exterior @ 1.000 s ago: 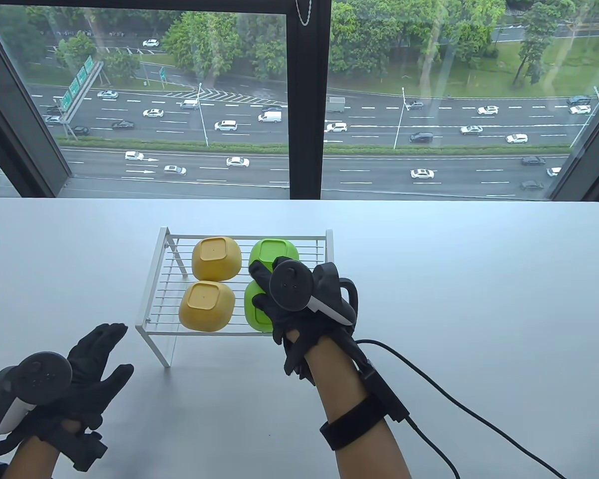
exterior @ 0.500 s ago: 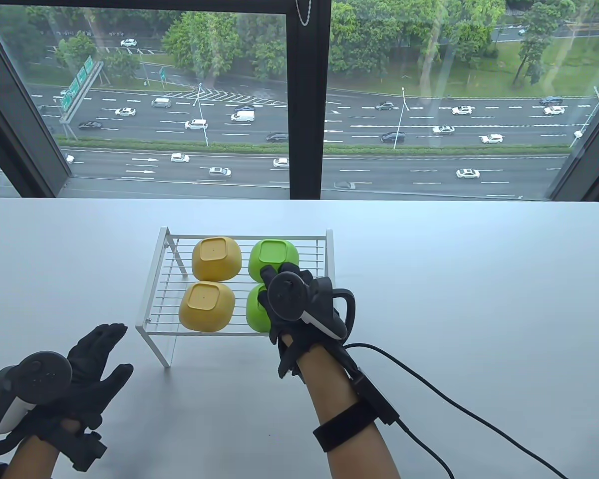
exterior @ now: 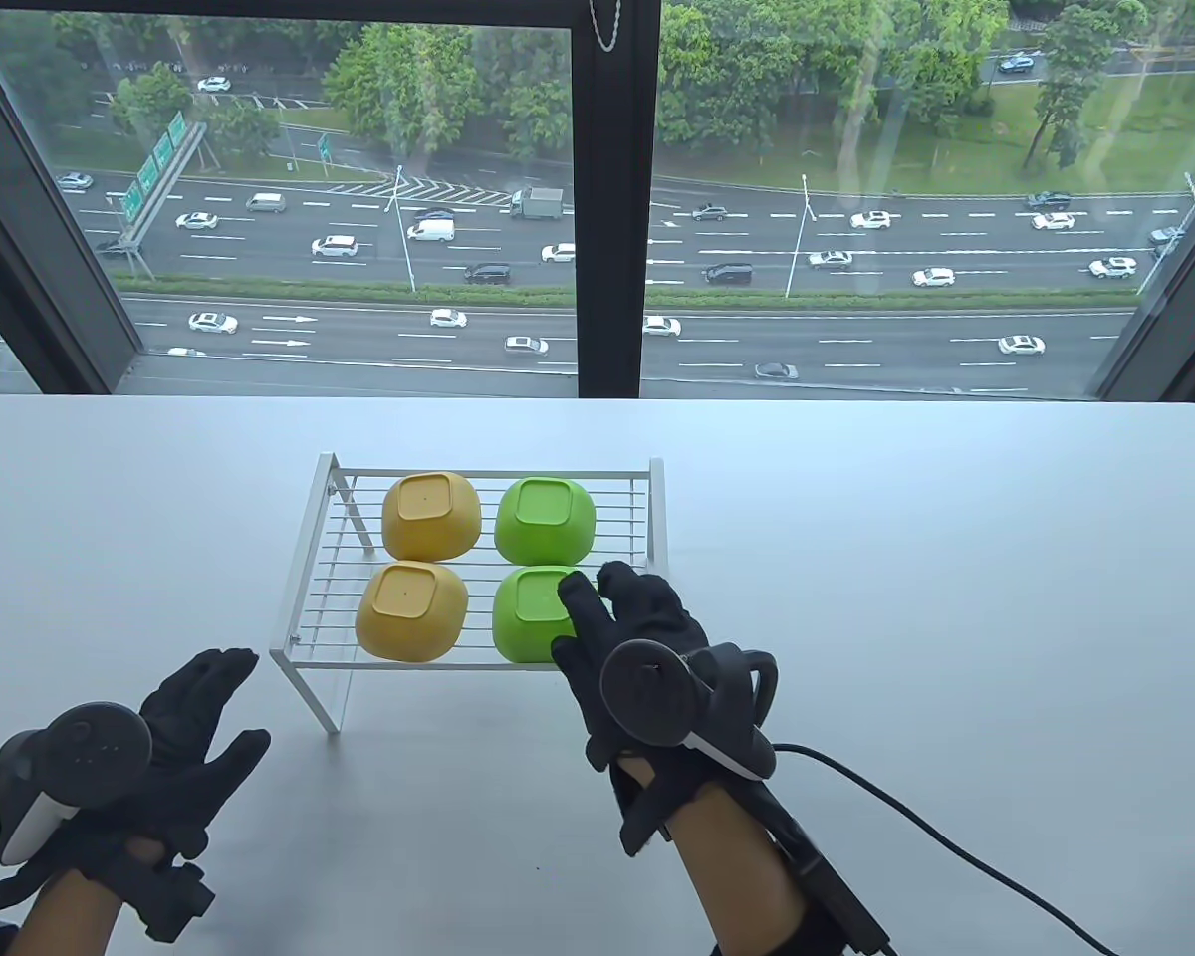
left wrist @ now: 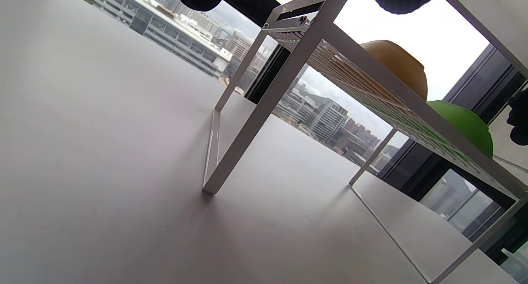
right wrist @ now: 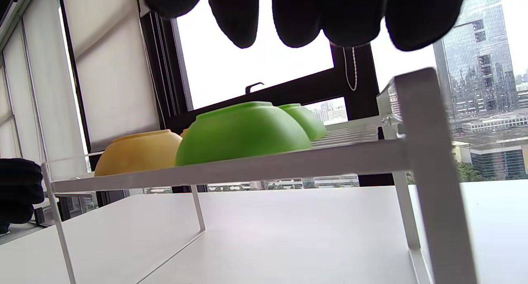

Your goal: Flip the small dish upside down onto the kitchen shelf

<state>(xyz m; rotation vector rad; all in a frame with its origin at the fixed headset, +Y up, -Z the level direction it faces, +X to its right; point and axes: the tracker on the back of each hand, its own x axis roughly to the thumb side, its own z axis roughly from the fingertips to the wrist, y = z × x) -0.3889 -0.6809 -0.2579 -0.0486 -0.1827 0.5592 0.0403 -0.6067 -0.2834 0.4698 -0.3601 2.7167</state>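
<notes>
A white wire kitchen shelf [exterior: 321, 558] stands mid-table. Four small dishes lie upside down on it: two yellow [exterior: 430, 515] [exterior: 413, 609] on the left, two green [exterior: 546, 518] [exterior: 530, 612] on the right. My right hand [exterior: 597, 617] is open with spread fingers at the shelf's front right corner. It overlaps the front green dish's right edge from above. In the right wrist view the fingertips [right wrist: 297, 16] hang clear of that dish [right wrist: 243, 133]. My left hand [exterior: 229, 702] is open and empty, left of the shelf.
The shelf's white frame [right wrist: 425, 160] and legs [left wrist: 264, 111] stand close to both hands. A black cable [exterior: 956, 846] trails from my right wrist across the table's right front. A window runs behind the table's far edge.
My right hand has let go of the front green dish and pulled back toward the front edge, uncovering both green dishes. The left hand has barely moved.
</notes>
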